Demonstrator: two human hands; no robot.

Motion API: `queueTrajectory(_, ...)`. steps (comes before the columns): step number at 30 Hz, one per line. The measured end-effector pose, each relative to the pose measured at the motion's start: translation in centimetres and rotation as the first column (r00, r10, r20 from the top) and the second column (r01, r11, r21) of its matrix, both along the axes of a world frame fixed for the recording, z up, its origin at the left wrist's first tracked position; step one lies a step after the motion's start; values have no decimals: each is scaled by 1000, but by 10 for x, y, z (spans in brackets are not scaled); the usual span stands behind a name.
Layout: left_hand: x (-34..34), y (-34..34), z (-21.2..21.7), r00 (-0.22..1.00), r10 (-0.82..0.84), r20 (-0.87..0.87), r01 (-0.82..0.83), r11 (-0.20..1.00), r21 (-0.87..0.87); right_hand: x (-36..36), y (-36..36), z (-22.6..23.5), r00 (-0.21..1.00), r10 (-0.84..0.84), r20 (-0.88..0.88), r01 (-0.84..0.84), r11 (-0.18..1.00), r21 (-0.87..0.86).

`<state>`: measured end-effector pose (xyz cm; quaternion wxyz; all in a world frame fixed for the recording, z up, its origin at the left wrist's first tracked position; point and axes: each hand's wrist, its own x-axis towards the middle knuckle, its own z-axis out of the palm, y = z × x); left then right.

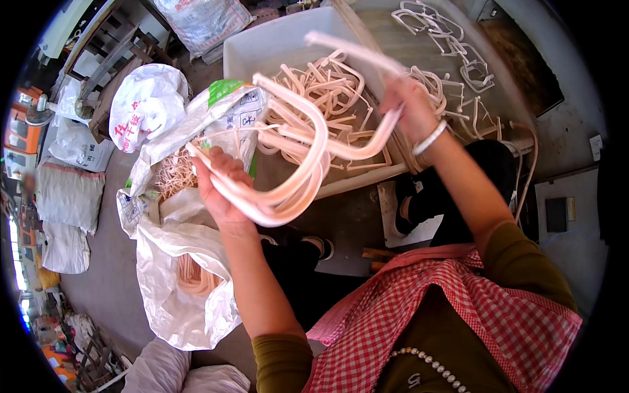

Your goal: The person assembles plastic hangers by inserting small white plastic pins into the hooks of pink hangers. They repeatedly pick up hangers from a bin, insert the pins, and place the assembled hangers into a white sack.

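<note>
My left hand [223, 183] is closed around a bundle of several pale pink, U-shaped plastic pieces [298, 202], held above the floor beside the white tub [244, 56]. My right hand [411, 108], slightly smeared, is raised over the tub's right side, its fingers closed on a bent pale pink plastic piece [357, 54]. One end of that piece points up and left, and its lower part crosses toward the bundle. Beneath both hands, a tangled heap of similar pink pieces [327, 82] fills the tub.
An open white woven sack [190, 239] at left holds thin pink bits [175, 173] and curved pieces [196, 275]. Right of the tub, past a wooden divider [363, 39], a basin [419, 62] contains paler looped pieces [445, 36]. More stuffed bags [149, 105] stand at left.
</note>
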<state>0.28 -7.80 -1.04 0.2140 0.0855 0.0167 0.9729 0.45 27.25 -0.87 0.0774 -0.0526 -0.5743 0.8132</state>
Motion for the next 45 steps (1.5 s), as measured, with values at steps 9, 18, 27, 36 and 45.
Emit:
queueTrajectory(9, 24, 27, 10, 994, 41, -99, -99, 710, -697, -49, 149, 74, 963, -267, -44, 270, 960, 74)
queueTrajectory(18, 10, 78, 0, 985, 174, -13, -145, 778, -612, 31, -70, -10, 928, 257, 268, 0, 722, -691)
queueTrajectory(27, 19, 70, 5, 950, 301, -82, -265, 639, -722, 19, -69, -79, 969, -153, 192, 99, 959, 266)
queueTrajectory(36, 38, 90, 13, 911, -281, -301, -285, 95, -954, -49, -85, 5, 783, 554, 284, -327, 754, -569)
queueTrajectory(45, 30, 93, -24, 862, -97, -498, -507, -206, -837, 43, -130, 22, 613, 469, -636, 264, 637, 724)
